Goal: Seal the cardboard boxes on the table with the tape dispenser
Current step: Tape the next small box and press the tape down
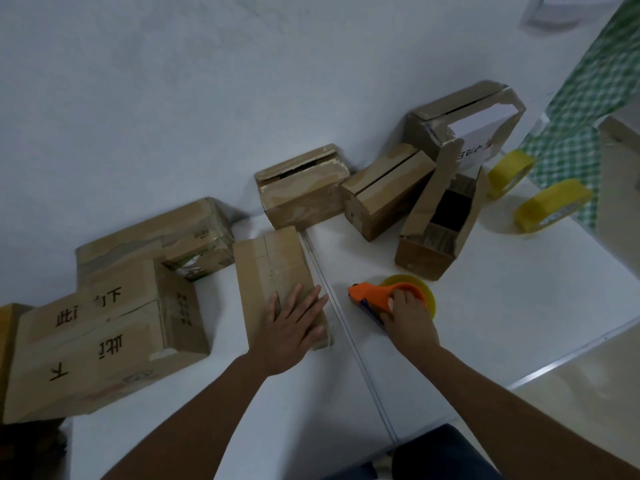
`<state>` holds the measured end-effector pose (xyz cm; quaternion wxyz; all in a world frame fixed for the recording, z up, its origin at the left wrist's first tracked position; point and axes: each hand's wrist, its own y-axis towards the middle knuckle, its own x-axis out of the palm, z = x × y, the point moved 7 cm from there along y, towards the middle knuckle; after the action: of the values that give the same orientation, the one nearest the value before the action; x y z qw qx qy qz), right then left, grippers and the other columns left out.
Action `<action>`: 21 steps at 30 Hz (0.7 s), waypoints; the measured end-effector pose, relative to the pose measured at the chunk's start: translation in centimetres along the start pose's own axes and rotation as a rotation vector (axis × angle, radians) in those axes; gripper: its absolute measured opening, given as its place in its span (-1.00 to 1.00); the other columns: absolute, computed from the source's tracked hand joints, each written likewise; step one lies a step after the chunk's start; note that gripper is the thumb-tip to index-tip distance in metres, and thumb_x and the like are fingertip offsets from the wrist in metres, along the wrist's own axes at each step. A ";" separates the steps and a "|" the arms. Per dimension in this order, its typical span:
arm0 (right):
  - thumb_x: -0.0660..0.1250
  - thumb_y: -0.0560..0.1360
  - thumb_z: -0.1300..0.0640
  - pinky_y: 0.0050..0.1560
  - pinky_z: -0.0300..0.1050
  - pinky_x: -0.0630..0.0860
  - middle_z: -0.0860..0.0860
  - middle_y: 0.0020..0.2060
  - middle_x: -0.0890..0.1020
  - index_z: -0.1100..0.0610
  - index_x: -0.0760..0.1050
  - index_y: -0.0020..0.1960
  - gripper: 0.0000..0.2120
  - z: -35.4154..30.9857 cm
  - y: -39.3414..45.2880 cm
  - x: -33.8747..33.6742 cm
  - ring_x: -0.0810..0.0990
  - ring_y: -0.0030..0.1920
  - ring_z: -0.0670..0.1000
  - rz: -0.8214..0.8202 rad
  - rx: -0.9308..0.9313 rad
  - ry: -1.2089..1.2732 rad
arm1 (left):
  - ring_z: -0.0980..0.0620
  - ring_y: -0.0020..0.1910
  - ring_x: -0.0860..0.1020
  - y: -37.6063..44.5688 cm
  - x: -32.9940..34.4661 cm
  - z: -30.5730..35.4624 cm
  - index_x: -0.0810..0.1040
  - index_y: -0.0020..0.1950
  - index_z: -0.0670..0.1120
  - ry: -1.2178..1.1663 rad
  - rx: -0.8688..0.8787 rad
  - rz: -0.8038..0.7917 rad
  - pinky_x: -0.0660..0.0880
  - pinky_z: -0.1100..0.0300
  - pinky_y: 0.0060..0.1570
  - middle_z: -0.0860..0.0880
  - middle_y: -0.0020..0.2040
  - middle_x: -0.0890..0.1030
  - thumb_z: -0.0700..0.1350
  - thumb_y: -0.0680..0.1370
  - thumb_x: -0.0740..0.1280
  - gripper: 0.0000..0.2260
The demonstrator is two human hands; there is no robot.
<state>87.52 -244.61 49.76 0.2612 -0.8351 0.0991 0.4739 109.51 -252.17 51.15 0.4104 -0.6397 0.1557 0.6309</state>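
Observation:
A small closed cardboard box [270,268] lies on the white table [519,306] in front of me. My left hand [294,323] rests flat on its near end, fingers spread. To its right lies an orange tape dispenser [374,294] with a yellowish tape roll, and my right hand [407,315] is closed around its handle. Beyond it stands an open long box [433,237] with its flaps up. Against the wall sit two more small boxes [301,188] [384,192] and a taller box [460,119].
Large stacked boxes [104,327] with printed characters fill the left side of the table. Two spare yellow tape rolls [509,171] [550,204] sit at the right, near a green checked cloth [568,126]. The table edge [571,351] runs along the lower right.

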 end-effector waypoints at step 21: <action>0.40 0.52 0.11 -0.02 -0.19 0.56 0.04 -0.12 0.64 0.14 0.56 -0.12 -0.89 -5.7 -1.9 3.5 0.62 -0.03 0.00 -0.434 -0.079 0.660 | 0.22 0.55 -0.28 -4.5 0.0 -1.9 0.03 0.58 0.22 -0.328 0.070 0.010 -0.37 0.04 0.49 0.26 0.59 -0.10 0.00 0.72 -0.05 -0.58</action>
<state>94.34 -245.74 49.85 0.2772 -0.9534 -0.0194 0.1174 114.05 -250.76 52.36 0.4490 -0.5128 0.1116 0.7232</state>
